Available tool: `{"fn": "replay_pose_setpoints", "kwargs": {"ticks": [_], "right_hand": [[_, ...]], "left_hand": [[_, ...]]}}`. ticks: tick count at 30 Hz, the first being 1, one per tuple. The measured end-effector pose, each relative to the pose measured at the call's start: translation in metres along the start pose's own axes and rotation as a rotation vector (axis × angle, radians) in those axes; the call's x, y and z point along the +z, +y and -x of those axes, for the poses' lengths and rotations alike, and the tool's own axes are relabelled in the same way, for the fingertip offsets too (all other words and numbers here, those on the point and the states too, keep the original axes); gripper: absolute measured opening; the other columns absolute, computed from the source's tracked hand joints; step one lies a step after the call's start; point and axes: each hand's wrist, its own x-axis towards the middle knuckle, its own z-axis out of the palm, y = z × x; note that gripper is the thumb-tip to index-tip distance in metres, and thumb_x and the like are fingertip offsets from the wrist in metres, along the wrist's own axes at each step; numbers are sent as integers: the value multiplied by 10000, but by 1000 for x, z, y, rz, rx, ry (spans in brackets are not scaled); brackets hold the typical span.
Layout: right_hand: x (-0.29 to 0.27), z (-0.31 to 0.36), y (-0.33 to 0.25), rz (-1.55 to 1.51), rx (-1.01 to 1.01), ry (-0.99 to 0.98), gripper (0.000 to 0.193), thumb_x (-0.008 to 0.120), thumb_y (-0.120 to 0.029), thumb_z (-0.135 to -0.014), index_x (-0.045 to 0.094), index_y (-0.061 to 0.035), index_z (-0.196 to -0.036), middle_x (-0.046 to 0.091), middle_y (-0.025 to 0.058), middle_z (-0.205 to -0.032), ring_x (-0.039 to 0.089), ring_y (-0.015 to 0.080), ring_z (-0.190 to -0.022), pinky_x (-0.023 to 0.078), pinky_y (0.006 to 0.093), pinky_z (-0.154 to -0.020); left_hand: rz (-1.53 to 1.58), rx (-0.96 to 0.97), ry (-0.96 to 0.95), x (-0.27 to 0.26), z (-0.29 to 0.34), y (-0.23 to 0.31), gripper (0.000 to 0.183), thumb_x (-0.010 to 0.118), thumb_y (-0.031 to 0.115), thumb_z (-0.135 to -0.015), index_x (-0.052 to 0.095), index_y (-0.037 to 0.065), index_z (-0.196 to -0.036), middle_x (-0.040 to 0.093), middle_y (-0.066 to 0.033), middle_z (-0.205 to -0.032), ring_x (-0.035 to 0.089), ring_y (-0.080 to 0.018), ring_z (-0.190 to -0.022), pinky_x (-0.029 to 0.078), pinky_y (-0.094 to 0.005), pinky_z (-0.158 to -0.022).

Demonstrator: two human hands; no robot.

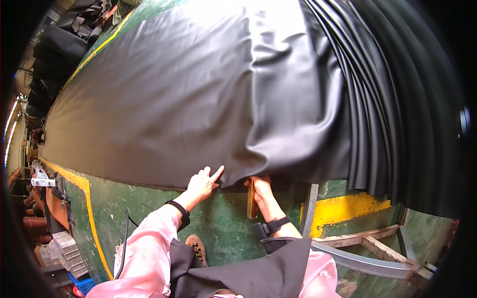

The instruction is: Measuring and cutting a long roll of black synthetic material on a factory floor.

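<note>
A wide sheet of smooth black leather-like material [164,104] spreads out in front of me. My left hand [201,185] lies at its near edge, index finger stretched out onto the black surface and the other fingers loosely apart. Just to the right, my right hand [262,187] is closed at the same edge, its fingertips partly hidden under the sheet. A flat yellow-brown bar [252,201] sticks down from this hand toward me; its upper end is hidden, so its kind does not show. Above my right hand the sheet bulges in a raised fold.
To the right the material hangs in many long folds [377,109]. Below them stands a metal and wood frame [367,263]. The green floor [134,208] has yellow lines [89,208]. Dark material is heaped at the far left [59,49]; a stack of pale items [69,253] sits at lower left.
</note>
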Motion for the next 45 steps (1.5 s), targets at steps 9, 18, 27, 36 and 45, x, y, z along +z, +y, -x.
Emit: {"fn": "replay_pose_setpoints", "kwargs": {"ticks": [9,18,27,36,45], "right_hand": [[-33,59,-6,107,111,-98,262,602,-32,-748,520,42,-986,555,65,-697,519,162,-523,462,315,-540],[-42,78,29,228,64,85,303,604,-64,-747,550,4,-1037,557,44,-683,552,142,-554,468,282,-542],[-14,-15,7,294,-57,196,153,601,-174,-817,550,-31,-830,547,53,-617,533,165,-502,434,303,-478],[-92,136,18,920,-298,455,454,654,-178,-748,506,-14,-1144,622,133,-891,601,180,-740,484,316,-684],[-158,274,-8,1135,-280,648,284,669,-88,-739,573,-45,-1002,632,149,-836,634,248,-797,482,324,-711]], "left_hand": [[-22,-35,-49,0,8,-13,718,592,367,-831,203,288,-1429,458,-156,-1075,538,-283,-895,501,-385,-732],[-29,-41,-78,15,19,-15,701,592,341,-838,217,280,-1428,464,-165,-1031,540,-293,-888,499,-396,-728],[-66,-62,-84,12,9,-10,707,584,342,-846,192,284,-1432,443,-159,-1104,535,-281,-928,512,-381,-742],[-20,-22,-135,0,10,-16,721,567,368,-856,155,263,-1439,437,-180,-1124,532,-301,-957,498,-401,-784],[19,97,-68,8,4,-19,734,582,353,-848,166,225,-1439,439,-182,-1101,540,-306,-927,507,-404,-759]]}}
